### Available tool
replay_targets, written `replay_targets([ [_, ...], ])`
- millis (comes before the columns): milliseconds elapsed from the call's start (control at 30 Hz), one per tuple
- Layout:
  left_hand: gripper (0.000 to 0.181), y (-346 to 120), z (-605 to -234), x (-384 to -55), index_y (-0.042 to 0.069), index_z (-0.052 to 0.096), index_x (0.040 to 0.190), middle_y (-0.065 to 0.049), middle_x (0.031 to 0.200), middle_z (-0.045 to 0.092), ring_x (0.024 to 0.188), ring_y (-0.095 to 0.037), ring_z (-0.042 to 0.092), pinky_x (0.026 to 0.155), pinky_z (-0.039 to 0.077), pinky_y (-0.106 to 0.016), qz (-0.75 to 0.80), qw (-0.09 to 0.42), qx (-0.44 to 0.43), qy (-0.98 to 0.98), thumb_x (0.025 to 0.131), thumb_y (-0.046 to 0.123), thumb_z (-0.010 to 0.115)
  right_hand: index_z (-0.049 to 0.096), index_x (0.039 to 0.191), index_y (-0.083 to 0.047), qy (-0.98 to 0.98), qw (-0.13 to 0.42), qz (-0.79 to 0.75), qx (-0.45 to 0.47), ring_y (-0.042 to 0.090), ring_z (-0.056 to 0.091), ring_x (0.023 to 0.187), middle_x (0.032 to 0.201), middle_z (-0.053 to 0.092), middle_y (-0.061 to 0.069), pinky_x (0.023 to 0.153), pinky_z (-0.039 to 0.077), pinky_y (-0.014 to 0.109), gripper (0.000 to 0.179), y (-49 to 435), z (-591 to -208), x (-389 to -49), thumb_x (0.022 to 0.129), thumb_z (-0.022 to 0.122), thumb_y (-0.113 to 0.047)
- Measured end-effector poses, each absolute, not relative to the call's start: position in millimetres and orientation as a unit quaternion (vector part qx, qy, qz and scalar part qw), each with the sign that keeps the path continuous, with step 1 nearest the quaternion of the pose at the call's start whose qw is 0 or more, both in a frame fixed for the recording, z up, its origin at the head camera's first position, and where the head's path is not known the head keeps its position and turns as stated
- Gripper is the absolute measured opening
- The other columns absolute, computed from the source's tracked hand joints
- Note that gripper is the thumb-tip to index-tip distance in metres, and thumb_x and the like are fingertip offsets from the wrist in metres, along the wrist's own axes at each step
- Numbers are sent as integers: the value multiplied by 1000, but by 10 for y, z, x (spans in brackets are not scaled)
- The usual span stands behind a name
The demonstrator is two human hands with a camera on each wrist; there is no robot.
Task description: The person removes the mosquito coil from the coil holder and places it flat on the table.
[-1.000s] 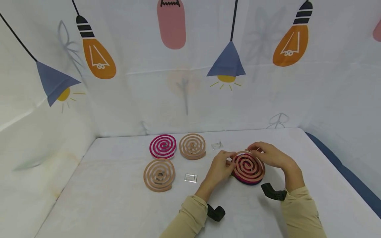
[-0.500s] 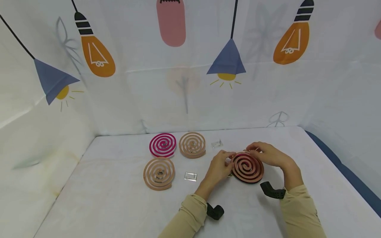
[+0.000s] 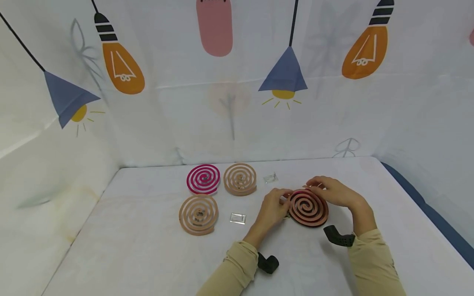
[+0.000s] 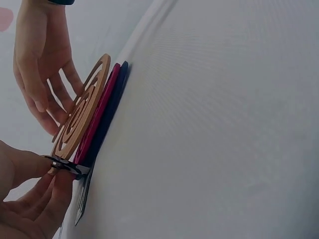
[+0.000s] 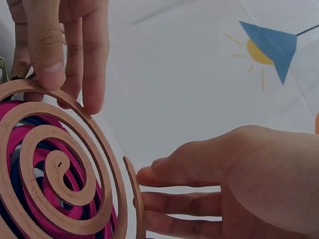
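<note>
At the left of centre in the head view, a tan coil (image 3: 200,212) lies below a pink coil (image 3: 204,178); a second tan coil (image 3: 240,179) lies beside that. Farther right, the left hand (image 3: 273,208) pinches a small dark clip (image 4: 62,164) at the edge of a coil stack (image 3: 306,206). The right hand (image 3: 333,193) touches the stack's far edge with nearly straight fingers. The stack's top coil has shifted to cover more pink, which seems to even up the layers.
</note>
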State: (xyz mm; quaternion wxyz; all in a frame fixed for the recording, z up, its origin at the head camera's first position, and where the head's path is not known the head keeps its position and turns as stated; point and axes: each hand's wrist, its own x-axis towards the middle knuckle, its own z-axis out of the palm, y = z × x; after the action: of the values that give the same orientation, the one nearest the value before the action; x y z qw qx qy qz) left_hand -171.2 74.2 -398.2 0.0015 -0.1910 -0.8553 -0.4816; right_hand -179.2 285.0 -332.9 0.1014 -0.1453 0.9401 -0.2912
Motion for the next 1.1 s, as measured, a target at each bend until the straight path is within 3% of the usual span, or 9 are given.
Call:
replay_targets([
  [467, 31, 724, -3994, -1684, 7, 65, 120, -8, 107, 65, 87, -9, 65, 71, 47, -12, -460, 23, -215, -861, 91, 14, 59, 52, 124, 0, 936, 82, -303, -158, 32, 58, 101, 110, 61, 18, 78, 49, 45, 34, 2830, -3385, -1827, 97, 49, -19],
  [1100, 35, 702, -4009, -1680, 8, 60, 126, -5, 114, 65, 92, -7, 64, 75, 48, -15, -467, -18, -207, -859, 94, 22, 57, 52, 126, -1, 931, 127, -302, -157, 35, 56, 106, 116, 59, 20, 85, 47, 52, 35, 2827, -3454, -1856, 99, 47, -23],
])
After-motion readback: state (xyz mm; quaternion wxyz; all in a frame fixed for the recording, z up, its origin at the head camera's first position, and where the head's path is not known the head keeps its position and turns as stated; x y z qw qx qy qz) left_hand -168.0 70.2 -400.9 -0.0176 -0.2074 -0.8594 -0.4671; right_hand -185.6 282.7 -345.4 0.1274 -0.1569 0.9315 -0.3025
